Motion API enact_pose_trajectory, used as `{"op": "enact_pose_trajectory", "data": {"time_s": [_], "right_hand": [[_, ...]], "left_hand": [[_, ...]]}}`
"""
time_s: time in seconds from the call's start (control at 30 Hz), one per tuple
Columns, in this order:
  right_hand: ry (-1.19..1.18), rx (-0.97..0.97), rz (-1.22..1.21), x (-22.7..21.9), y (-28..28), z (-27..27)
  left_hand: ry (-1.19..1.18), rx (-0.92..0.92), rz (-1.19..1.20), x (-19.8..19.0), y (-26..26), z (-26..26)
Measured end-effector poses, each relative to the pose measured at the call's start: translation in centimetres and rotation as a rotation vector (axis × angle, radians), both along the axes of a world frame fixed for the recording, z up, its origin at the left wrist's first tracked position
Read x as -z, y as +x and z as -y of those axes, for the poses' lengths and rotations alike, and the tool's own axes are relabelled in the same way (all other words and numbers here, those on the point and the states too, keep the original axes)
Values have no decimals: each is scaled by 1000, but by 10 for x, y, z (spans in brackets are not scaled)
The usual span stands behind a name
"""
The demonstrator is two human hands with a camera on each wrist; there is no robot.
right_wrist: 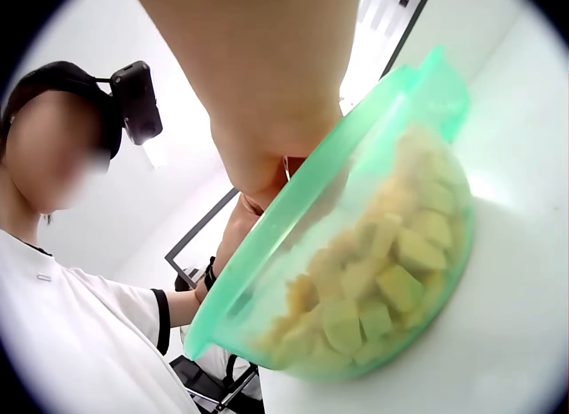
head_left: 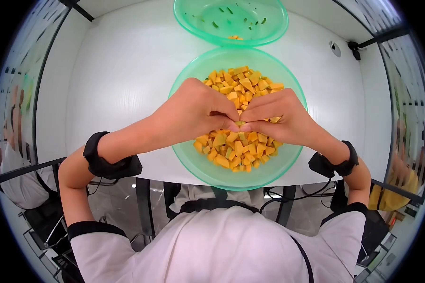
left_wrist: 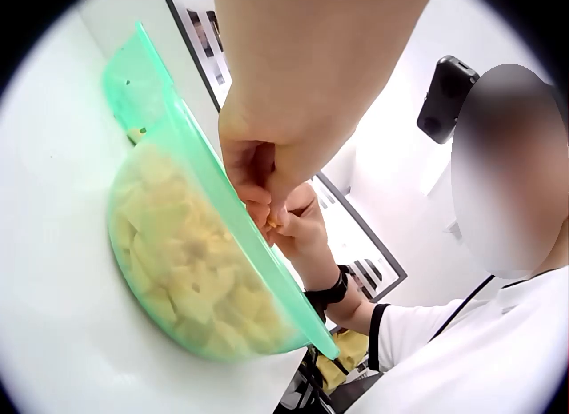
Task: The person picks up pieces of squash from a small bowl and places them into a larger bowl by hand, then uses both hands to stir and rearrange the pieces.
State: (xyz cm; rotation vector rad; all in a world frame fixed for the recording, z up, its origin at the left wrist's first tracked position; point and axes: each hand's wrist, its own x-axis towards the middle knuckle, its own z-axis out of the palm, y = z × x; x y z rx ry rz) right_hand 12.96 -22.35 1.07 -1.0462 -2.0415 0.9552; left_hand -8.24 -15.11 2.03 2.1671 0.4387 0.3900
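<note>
Over the near green plastic bowl (head_left: 189,165) my two hands meet fingertip to fingertip. Between them is a small yellow-orange pumpkin piece (head_left: 241,123), pinched by the thumb and forefinger of my left hand (head_left: 200,108) from one side. My right hand (head_left: 283,115) pinches the same piece from the other. In the left wrist view, a bit of orange (left_wrist: 273,223) shows at the touching fingertips. Below the hands, a heap of diced pumpkin (head_left: 236,153) fills the bowl's middle, some cubes with greenish faces. In the right wrist view, the bowl's rim hides the fingertips.
A second green bowl (head_left: 274,33) stands just beyond the first, holding green scraps (head_left: 215,24) and a few orange bits (head_left: 234,37). Both bowls are on a white table (head_left: 123,85), the near one close to its front edge. Black wrist cameras (head_left: 111,158) sit on both forearms.
</note>
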Motion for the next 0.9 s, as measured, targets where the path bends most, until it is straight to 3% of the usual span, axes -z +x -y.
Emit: {"op": "enact_pose_trajectory", "data": {"time_s": [0.23,0.53,0.7,0.9], "right_hand": [[-139,-15,-70,-4,3,-3],[-618,63,-318,-2,5,-5],[-699,114,-416,-4,8,-10],[-613,195,-426,-3,21,-18]], "left_hand": [[90,20,165,6,0,-3],[315,45,273,11,1,-9],[645,163,397,8,1,-21],[745,205,281,-7,-12,-26]]}}
